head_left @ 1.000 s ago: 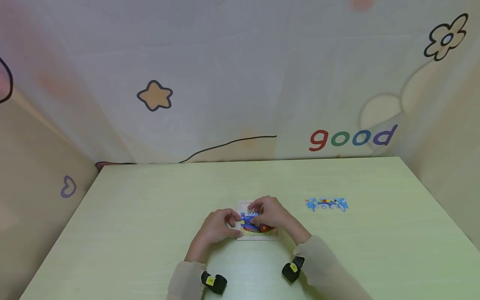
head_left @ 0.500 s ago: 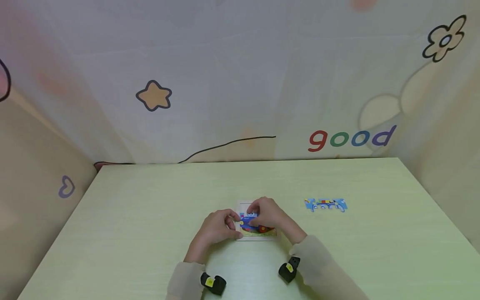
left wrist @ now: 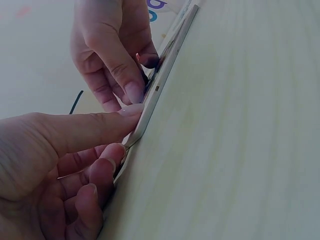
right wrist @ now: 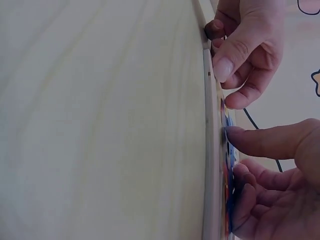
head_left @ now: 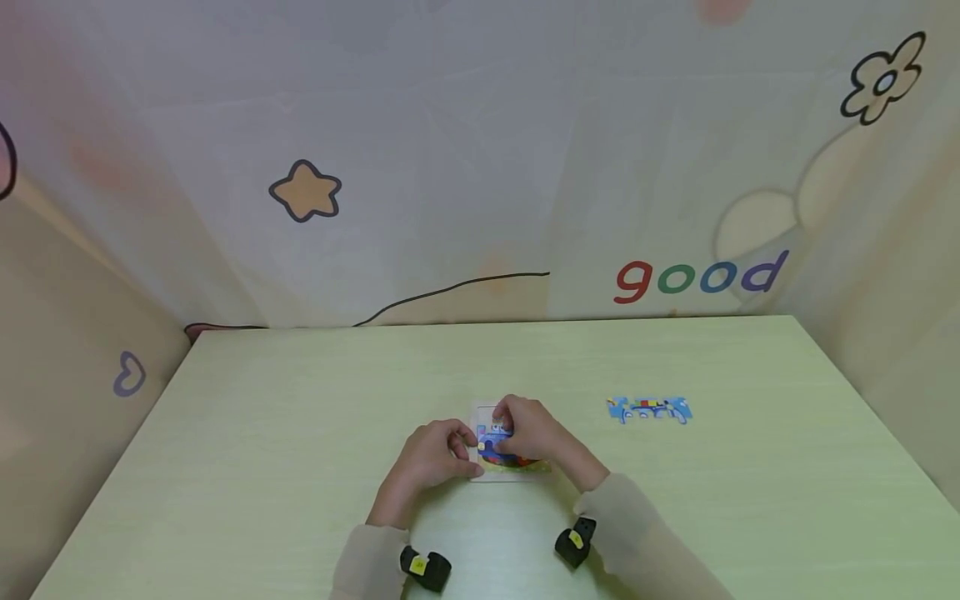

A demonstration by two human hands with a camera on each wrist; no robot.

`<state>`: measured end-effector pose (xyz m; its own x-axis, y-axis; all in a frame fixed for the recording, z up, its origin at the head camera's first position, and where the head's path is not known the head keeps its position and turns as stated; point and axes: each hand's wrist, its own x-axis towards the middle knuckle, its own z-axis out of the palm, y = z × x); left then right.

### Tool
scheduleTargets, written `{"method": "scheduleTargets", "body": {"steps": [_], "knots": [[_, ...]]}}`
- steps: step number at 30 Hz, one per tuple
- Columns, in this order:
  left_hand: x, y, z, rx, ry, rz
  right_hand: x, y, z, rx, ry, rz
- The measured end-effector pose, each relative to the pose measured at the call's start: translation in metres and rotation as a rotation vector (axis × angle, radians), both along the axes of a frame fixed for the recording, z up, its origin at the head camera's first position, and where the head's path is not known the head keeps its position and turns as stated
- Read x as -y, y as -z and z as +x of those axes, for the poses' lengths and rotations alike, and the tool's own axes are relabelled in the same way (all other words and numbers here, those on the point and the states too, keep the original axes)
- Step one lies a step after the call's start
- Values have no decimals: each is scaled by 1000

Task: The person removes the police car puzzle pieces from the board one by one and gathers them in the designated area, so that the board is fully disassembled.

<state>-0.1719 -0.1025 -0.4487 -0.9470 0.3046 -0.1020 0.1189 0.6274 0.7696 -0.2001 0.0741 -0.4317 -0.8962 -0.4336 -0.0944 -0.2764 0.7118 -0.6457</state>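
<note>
A pale-rimmed jigsaw board (head_left: 517, 477) lies flat on the table, showing part of a blue vehicle picture with red and yellow parts. My left hand (head_left: 432, 454) grips its left edge, the thumb at the near corner and the fingers curled along the side. Over the picture, my right hand (head_left: 536, 431) pinches what looks like a puzzle piece (head_left: 501, 438) against the board between thumb and fingers; the hand hides most of it and the right part of the picture. The board's edge (left wrist: 156, 90) appears side-on in the left wrist view.
A joined strip of blue puzzle pieces (head_left: 649, 409) lies on the pale wooden table (head_left: 300, 400), right of the board. Printed cloth walls (head_left: 420, 167) stand behind and at both sides. Each wrist wears a black camera (head_left: 425, 568).
My right hand has slid slightly left over the picture and now covers more of its right side. The left hand stays at the board's edge. The whole head view has shifted a little.
</note>
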Motion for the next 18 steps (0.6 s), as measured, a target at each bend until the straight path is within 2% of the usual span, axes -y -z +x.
{"method": "scheduleTargets", "body": {"steps": [11,18], "knots": [[0,3,-1,3,-3,-12,-1,1,1,-20,-9,-19],[0,3,-2,5,-8,-22,-3,0,3,-12,-37,-97]]}}
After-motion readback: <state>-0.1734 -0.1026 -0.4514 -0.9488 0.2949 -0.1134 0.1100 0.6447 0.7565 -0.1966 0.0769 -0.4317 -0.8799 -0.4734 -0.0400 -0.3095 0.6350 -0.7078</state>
